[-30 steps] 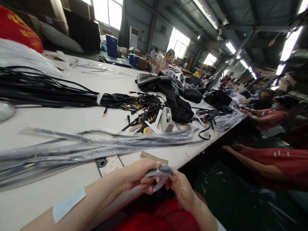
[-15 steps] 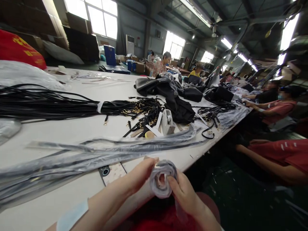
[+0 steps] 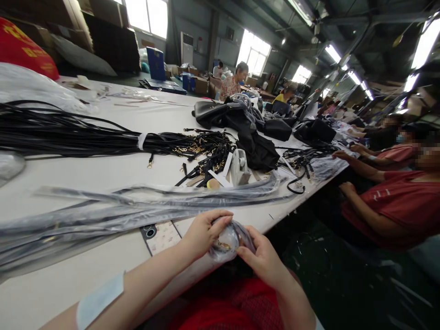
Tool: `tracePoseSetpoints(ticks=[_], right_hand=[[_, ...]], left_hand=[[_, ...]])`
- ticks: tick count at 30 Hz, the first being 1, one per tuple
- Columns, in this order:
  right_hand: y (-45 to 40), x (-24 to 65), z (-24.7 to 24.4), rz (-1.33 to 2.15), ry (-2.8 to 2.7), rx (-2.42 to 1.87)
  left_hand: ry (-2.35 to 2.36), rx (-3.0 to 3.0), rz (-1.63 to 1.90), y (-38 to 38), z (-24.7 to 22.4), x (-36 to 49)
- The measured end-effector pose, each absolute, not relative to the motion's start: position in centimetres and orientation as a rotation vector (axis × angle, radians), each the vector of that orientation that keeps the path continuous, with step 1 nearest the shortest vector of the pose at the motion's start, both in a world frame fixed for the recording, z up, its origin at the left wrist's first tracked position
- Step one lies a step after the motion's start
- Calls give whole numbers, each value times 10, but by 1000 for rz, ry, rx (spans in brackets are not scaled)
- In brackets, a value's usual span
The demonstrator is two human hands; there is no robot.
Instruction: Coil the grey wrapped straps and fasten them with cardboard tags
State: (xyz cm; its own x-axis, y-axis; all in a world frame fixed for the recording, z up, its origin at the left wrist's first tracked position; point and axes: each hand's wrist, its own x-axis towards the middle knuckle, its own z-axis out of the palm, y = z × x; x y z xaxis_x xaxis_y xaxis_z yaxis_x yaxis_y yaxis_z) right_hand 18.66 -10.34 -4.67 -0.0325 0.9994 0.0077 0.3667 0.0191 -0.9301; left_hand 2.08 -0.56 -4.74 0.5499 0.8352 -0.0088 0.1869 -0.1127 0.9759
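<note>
At the table's near edge I hold a rolled-up strap in clear plastic (image 3: pixel 226 244) between both hands, with a bit of gold metal showing in its middle. My left hand (image 3: pixel 206 231) is closed on the roll's left and upper side. Round its right side, my right hand (image 3: pixel 259 252) has thumb and fingers wrapped. Just beyond lie several long straps in clear plastic sleeves (image 3: pixel 113 220), stretched across the table. A phone (image 3: pixel 163 237) lies partly under them, left of the roll.
A bundle of black straps (image 3: pixel 79 140) with gold clasps and a white band lies further back. Near it stand a white tape dispenser (image 3: pixel 239 167) and black bags (image 3: pixel 237 119). Right of me, a person in a red shirt (image 3: pixel 395 201) sits at the table edge (image 3: pixel 288 215).
The roll has turned in my hands, so gold metal now shows in it. My left hand has shifted onto its upper left. The person in red has leaned in, an arm on the table.
</note>
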Motion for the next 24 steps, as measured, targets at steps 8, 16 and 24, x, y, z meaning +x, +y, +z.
tracePoseSetpoints(ticks=[8,16,24], right_hand=[[-116,175,-66,1078,-1384,-1523],[-131,234,-33,1529,-1974,-1376],[-169,233,-89,1636,-1598,-1391]], left_hand=[[871,1318,786,-15,-53,27],[462,1777,221,-53,-46,43],[816,1412,454,-114,-101,50]])
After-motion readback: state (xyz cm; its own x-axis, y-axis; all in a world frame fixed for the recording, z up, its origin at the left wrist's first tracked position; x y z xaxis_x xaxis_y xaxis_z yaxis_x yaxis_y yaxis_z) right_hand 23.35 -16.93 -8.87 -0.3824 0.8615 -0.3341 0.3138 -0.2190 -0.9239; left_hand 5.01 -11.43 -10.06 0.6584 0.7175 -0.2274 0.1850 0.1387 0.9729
